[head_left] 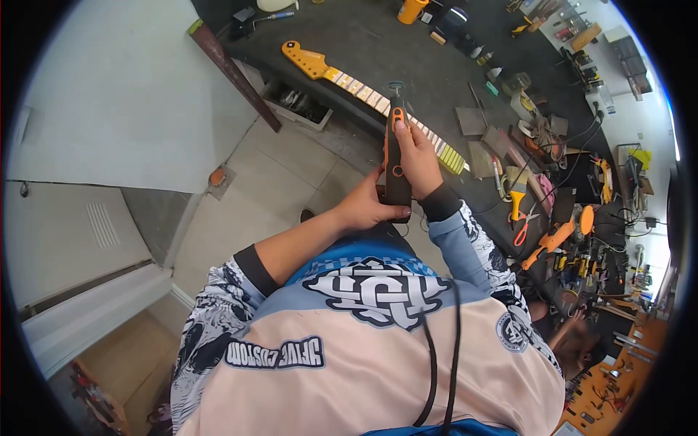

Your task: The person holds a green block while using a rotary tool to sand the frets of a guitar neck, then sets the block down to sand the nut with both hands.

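Observation:
Both hands are closed around a black-and-orange handheld power tool [393, 149], held upright in front of my body. A small round metal head [396, 85] tops it. My right hand [422, 160] wraps the body from the right, its thumb on the orange-rimmed switch area. Lower down, my left hand [367, 203] grips the base from the left, with its thumb across the front. Behind the tool a guitar neck [358, 88] lies diagonally along the bench edge, headstock at the upper left. The tool and my right hand cover part of its fretboard.
On the dark workbench [349, 36] stand an orange container [411, 10] and small bottles. Sanding blocks, a yellow brush [517, 201], red scissors [522, 230] and an orange tool [556, 242] lie to the right. A dark post [233, 73] leans at left. Another person sits lower right.

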`<state>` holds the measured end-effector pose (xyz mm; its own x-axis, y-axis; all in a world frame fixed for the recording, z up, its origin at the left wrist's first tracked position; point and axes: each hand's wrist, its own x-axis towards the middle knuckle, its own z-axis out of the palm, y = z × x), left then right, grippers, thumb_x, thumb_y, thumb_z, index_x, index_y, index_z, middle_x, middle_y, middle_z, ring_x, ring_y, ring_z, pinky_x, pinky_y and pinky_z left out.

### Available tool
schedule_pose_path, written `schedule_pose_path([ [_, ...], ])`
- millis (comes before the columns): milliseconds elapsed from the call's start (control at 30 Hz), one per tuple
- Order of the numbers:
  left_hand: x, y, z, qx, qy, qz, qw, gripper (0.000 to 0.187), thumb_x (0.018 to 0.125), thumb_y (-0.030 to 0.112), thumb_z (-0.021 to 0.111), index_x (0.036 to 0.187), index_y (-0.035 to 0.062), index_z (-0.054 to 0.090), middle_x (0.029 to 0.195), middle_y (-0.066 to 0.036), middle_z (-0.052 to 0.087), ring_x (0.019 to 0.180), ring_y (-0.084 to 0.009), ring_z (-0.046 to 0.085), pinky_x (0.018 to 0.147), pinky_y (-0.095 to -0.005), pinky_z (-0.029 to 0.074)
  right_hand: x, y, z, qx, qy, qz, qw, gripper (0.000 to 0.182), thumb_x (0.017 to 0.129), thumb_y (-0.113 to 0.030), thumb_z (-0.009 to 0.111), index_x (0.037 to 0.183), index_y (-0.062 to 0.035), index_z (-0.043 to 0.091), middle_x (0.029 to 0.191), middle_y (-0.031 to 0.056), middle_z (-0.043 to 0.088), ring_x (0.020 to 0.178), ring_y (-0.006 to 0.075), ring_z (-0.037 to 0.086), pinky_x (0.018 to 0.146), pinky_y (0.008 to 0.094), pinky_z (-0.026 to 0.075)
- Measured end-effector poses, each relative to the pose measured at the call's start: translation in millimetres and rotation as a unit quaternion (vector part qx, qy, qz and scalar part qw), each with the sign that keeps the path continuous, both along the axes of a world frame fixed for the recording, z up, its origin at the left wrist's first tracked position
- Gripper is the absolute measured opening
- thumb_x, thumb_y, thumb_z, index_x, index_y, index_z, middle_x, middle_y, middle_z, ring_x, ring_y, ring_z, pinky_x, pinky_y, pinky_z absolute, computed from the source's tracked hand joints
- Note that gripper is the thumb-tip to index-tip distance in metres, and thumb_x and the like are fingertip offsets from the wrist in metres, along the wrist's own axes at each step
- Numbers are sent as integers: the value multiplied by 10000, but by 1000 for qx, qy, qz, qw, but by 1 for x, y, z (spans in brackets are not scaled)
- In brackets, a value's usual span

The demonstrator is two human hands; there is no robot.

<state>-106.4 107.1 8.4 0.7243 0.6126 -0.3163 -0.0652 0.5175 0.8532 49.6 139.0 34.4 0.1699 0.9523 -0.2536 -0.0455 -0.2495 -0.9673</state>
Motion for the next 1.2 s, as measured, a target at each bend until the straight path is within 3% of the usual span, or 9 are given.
schedule_pose_path([
  [300,-31,21,-1,22,-98,-12,995,1072,849,156,852,1599,21,99,1221,-186,667,1140,-229,670,968,-356,537,-25,21,10,4,-90,2,996,443,1043,-395,599,1243,-3,646,914,25,664,783,92,592,685,269,501],
  [400,-44,34,16,-88,-135,-33,986,1018,915,174,788,1611,31,60,1270,-206,633,1147,-238,665,977,-381,545,-38,26,39,-16,-37,-36,999,418,1065,-407,555,1216,-26,637,841,23,633,674,102,613,566,269,523],
  [433,-41,37,18,-129,-188,-10,974,942,935,221,772,1595,49,122,1276,-182,617,1114,-224,666,949,-358,551,-35,31,45,-17,-39,-40,998,424,1064,-409,556,1229,-27,635,842,23,636,665,102,615,558,269,524],
  [533,-44,48,27,-169,-213,-18,962,906,946,146,743,1597,60,119,1302,-195,600,1132,-228,658,962,-363,547,-31,36,51,-22,-32,-50,998,439,1062,-416,558,1257,-29,631,843,23,643,638,104,619,538,268,527],
  [633,-43,58,27,-122,-202,-48,970,952,956,72,695,1624,55,17,1329,-224,582,1207,-265,635,1028,-404,536,-30,43,54,-7,-19,-59,998,442,1062,-420,557,1261,-32,630,840,24,644,615,103,617,529,266,530],
  [733,-46,64,26,-115,-169,-75,976,960,936,23,692,1627,72,28,1324,-218,586,1207,-261,634,1049,-407,523,-31,43,54,4,-23,-67,997,449,1055,-417,568,1271,-28,626,842,33,646,623,107,619,538,271,532],
  [833,-43,65,21,-87,-174,-77,978,937,910,33,738,1604,72,110,1203,-155,660,1118,-193,653,880,-306,521,-33,41,55,8,-25,-82,996,455,1048,-409,581,1279,-20,622,842,42,646,639,115,626,548,277,533],
  [1000,-39,65,13,-70,-199,-94,973,1001,894,59,766,1610,49,66,1276,-195,625,1168,-220,634,957,-331,510,-32,38,52,7,-28,-82,996,454,1039,-392,602,1297,-19,633,871,51,663,702,113,640,597,280,536],
  [1200,-58,71,-8,-21,-82,-65,994,1093,927,119,765,1631,59,-70,1478,-251,487,1278,-237,574,1078,-350,475,10,18,41,61,-276,-6,959,490,1020,-374,639,1380,-43,616,983,59,707,801,86,644,678,258,531],
])
